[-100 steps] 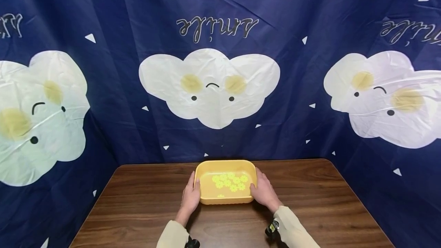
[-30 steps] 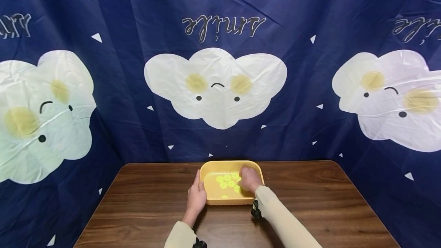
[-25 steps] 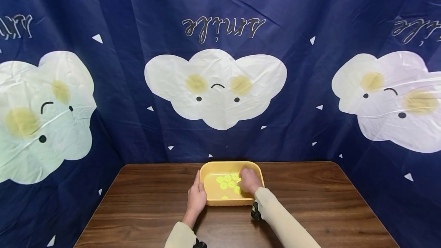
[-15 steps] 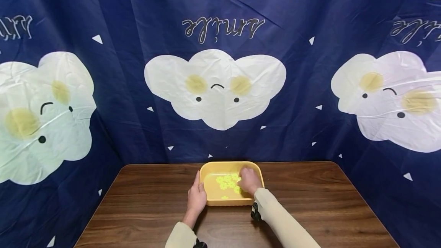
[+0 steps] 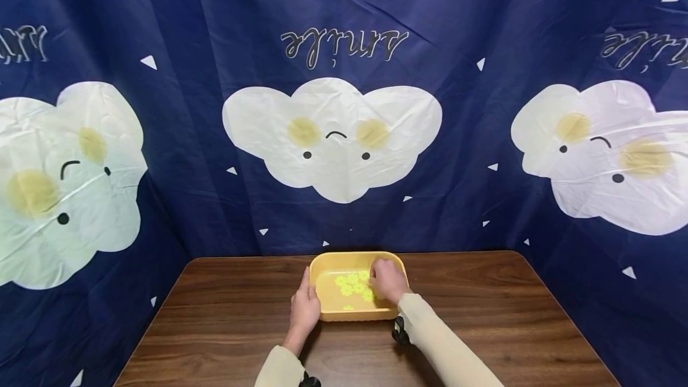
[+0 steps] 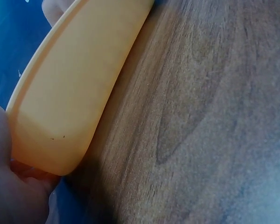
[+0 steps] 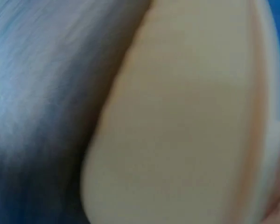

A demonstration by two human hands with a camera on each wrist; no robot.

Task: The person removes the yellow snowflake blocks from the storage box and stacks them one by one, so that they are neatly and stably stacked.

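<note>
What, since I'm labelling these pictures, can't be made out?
Head view: fingertips of the right hand, hidden by its back.
Head view: how far rightward the yellow flowers extend, covered by that hand.
Left wrist view: the left hand, partly cut off by the left edge.
Right wrist view: detail on the tray, blurred.

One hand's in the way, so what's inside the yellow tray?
Inside the yellow tray are yellow flower shapes; printed or loose, I can't tell. The right hand reaches over its right end; whatever that covers is hidden.
</note>
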